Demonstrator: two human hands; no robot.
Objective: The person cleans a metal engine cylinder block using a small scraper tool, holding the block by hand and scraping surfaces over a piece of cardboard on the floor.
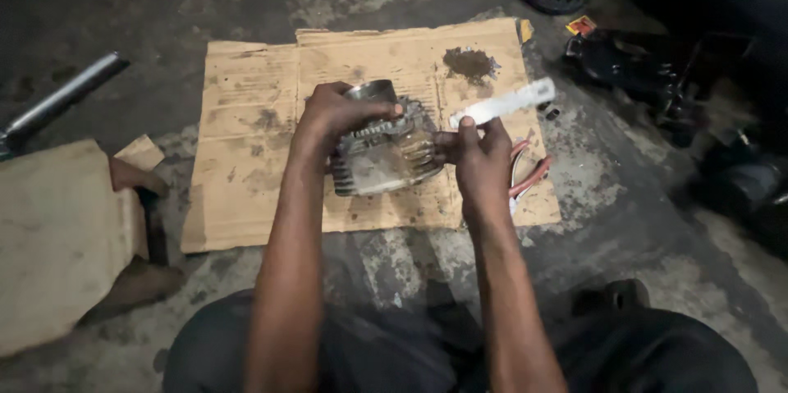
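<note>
Grey, finned metal forms the engine cylinder [384, 155], which is held above a sheet of stained cardboard [246, 139] spread on the concrete floor [624, 204]. The left hand [336, 114] is closed over the top of the cylinder, fingers curled across the open bore and the upper fins. The right hand [483, 159] sits just beside the cylinder's right side; its thumb and fingers pinch the near end of a flat, pale metal strip [505, 103], which angles up and away to the right. A dark patch of grime [468, 62] lies on the cardboard beyond the strip. Red and white wires [529, 175] lie on the cardboard behind the right hand. On the floor to the left, a metal tube [61, 98] lies at an angle, and a worn block [57, 237] sits nearer the person. Dark machine parts [657, 81] rest on the floor at right, well apart from the cardboard.
</note>
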